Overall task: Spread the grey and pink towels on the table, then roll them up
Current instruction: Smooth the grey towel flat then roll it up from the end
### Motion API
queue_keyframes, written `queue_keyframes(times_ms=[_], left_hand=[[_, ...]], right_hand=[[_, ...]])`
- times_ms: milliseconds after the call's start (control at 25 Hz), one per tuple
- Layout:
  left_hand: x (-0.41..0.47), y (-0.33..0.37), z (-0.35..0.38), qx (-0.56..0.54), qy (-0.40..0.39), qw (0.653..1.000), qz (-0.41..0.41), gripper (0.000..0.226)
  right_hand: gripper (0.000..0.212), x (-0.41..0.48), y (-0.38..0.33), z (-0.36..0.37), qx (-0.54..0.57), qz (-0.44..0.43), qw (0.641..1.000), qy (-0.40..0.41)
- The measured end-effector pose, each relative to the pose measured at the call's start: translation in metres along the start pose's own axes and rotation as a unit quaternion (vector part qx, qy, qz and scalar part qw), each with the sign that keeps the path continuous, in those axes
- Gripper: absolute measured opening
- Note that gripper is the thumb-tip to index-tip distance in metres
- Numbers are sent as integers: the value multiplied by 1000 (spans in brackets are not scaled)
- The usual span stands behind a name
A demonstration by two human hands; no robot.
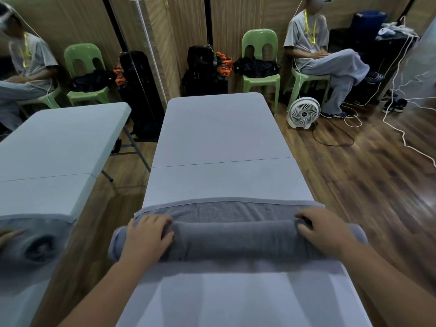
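Note:
A grey towel point(236, 239) lies across the white folding table point(221, 138), most of it wound into a thick roll that spans the table's width. A short flat strip of the towel, with a pale hem, still lies flat beyond the roll. My left hand point(147, 234) presses on the roll's left end, fingers curled over its top. My right hand point(323, 230) grips the right end the same way. No pink towel is in view.
A mirror on the left wall repeats the table and roll point(40, 246). Beyond the table stand green plastic chairs point(262, 64) with black bags, and a seated person point(325, 57). A white floor fan point(303, 113) and loose cables point(401, 128) lie on the wooden floor at right.

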State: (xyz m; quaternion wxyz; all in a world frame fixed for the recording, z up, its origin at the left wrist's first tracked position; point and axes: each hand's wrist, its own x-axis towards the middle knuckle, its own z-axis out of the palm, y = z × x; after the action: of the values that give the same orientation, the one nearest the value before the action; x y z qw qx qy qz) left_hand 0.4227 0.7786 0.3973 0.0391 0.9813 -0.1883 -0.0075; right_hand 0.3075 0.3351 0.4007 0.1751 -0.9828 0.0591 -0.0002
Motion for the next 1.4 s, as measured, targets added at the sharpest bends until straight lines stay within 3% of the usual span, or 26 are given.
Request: queue_keyframes(times_ms=[80, 200, 280, 400, 560, 600, 680, 760, 800, 880, 960, 1120, 1400], left_hand=[[0, -5, 10, -9, 7, 1000, 18, 35], [-12, -10, 22, 51, -79, 994, 49, 65], [-13, -11, 22, 48, -83, 995, 27, 64], [-16, -8, 16, 52, -57, 997, 30, 42], [-11, -8, -2, 41, -93, 994, 35, 22], [-4, -7, -8, 26, -106, 994, 22, 21], [11, -8, -11, -14, -67, 998, -13, 22], [20, -14, -4, -39, -2, 999, -29, 33], [21, -19, 1, -34, -13, 999, -26, 44], [19, -30, 12, 2, -83, 996, -17, 63], [19, -37, 19, 35, -109, 993, -21, 73], [16, -17, 25, 68, -75, 993, -66, 62], [-28, 80, 26, -45, -126, 977, -167, 69]], right_hand=[[36, -7, 7, 10, -72, -55, 996, -9], [62, -27, 20, 34, -171, -53, 980, -85], [50, -27, 23, 42, -160, -52, 985, -46], [9, -20, 13, 29, -124, -71, 989, -37], [20, -3, 11, -13, -49, -44, 983, -172], [16, 7, 12, -19, -23, -26, 984, -175], [12, 27, 12, -22, 20, -4, 994, -104], [20, 40, 18, -14, -5, -29, 999, -14], [31, 41, 26, -9, -39, -39, 998, -21], [63, 35, 40, -1, -146, -11, 981, -131], [73, 28, 50, 7, -219, 11, 960, -173], [60, 30, 33, 16, -219, 20, 968, -121], [29, -24, -52, 53, -9, 76, 996, -48]])
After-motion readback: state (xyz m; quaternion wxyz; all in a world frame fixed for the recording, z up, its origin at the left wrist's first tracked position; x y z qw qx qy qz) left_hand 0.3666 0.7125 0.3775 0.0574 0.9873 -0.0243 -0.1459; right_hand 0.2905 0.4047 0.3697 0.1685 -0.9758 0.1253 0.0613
